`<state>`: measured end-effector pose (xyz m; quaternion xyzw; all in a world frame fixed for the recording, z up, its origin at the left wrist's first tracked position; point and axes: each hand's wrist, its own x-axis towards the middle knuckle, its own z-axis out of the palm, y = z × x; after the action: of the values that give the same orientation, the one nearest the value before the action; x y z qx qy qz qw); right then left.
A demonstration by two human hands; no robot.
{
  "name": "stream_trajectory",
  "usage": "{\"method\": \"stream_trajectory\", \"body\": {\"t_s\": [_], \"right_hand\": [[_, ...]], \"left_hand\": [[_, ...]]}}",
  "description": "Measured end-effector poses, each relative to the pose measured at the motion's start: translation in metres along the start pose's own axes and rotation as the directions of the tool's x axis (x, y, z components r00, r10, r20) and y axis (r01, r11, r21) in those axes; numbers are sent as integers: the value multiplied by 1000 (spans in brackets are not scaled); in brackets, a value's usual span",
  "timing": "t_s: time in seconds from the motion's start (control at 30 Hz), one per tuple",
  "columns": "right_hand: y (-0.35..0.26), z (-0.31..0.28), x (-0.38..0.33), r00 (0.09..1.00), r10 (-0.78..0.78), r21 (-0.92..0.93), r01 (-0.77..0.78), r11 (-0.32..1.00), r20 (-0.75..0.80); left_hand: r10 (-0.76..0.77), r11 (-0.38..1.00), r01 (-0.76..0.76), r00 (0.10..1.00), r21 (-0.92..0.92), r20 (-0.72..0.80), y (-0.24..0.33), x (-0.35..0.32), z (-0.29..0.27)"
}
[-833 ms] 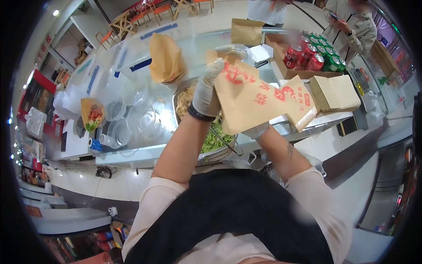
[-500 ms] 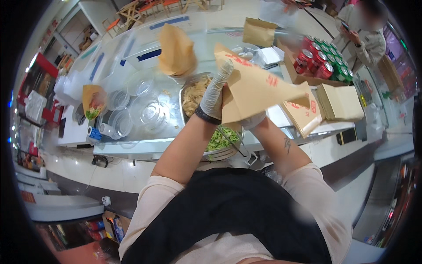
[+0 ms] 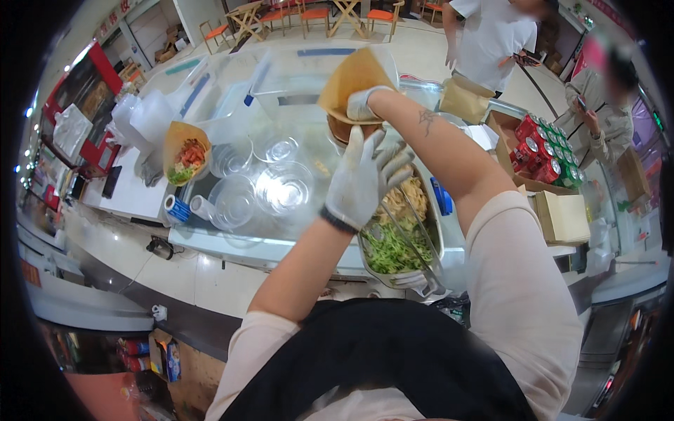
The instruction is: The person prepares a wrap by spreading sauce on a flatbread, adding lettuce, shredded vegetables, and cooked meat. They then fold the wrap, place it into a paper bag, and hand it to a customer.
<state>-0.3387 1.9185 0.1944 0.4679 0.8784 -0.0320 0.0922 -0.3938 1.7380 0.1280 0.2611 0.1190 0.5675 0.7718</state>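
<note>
My right hand (image 3: 366,105), in a pale glove, reaches across to a brown paper cone (image 3: 357,76) and is closed at its near side; some fingertips are hidden. The cone stands upright in a round brown holder (image 3: 340,129). Just below it my gloved left hand (image 3: 358,179) is open with fingers spread, its fingertips close to the holder. By my left hand sit a metal tray (image 3: 438,247) with shredded green vegetable (image 3: 394,251) and a heap of pale-brown strips (image 3: 411,196). Metal tongs (image 3: 411,235) lie across the tray.
A filled paper cone (image 3: 187,153) stands at left, beside several clear plastic bowls (image 3: 282,188). At right are a carton of red and green cans (image 3: 547,151) and stacked paper bags (image 3: 563,217). Two people (image 3: 495,35) stand beyond the counter (image 3: 232,247).
The printed paper cone held between both hands is no longer seen in them. My right hand has moved up to the cone in the holder; my left hand has opened. The view has shifted leftward.
</note>
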Motion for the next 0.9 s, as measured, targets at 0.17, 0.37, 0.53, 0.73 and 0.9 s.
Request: {"method": "stream_trajectory", "body": {"t_s": [0.17,0.37,0.53,0.73,0.9], "right_hand": [[3,54,60,976,215,-20,-214,977,41],[15,99,106,975,157,44,-166,985,159],[-4,60,83,928,2,8,-6,1000,373],[12,26,52,983,52,160,-81,984,177],[21,-8,-70,920,61,489,149,860,-387]], "left_hand": [[-24,999,24,1000,40,-4,29,-65,-39],[30,998,-28,999,64,-29,55,-98,-68],[42,994,-40,999,99,-19,73,-105,-71],[94,995,-94,995,38,-15,89,-99,-69],[423,903,-407,899,139,-111,103,-97,-52]]}}
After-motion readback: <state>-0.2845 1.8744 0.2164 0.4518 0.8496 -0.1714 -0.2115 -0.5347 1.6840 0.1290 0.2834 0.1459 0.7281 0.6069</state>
